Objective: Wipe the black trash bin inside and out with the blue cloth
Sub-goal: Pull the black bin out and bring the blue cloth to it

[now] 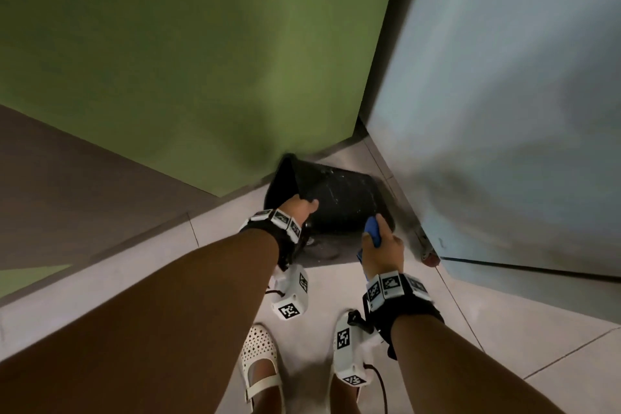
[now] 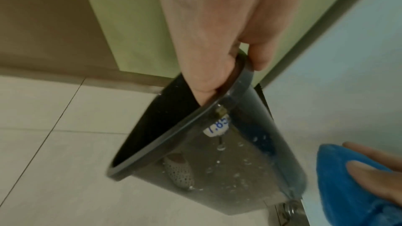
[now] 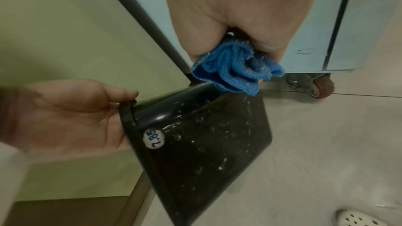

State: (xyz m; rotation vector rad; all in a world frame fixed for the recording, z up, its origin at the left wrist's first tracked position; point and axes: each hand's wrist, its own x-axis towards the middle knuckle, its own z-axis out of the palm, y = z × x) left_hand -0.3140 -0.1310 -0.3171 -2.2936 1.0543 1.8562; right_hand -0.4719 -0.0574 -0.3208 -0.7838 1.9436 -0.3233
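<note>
Your white perforated shoe (image 1: 259, 360) stands nearest on the pale tiled floor (image 1: 497, 343). Just beyond, your right hand (image 1: 383, 247) clutches the bunched blue cloth (image 3: 233, 70) against the black trash bin (image 3: 208, 142), which your left hand (image 1: 302, 207) holds tilted by its rim, fingers inside, thumb outside. A round white sticker (image 3: 154, 138) on its wet side reads "7.85". Farther off, a red caster wheel (image 3: 322, 87) sits below a pale blue panel (image 1: 504, 77).

Black bin (image 1: 339, 202) tipped on side, near corner of green wall (image 1: 201, 60) & pale blue panel (image 1: 504, 94). L hand (image 1: 302, 207) grips rim, thumb over edge. R hand (image 1: 383, 245) holds bunched blue cloth (image 1: 373, 228) against bin's outer wall. White shoe (image 1: 260, 356) on tile floor (image 1: 504, 329) below.
</note>
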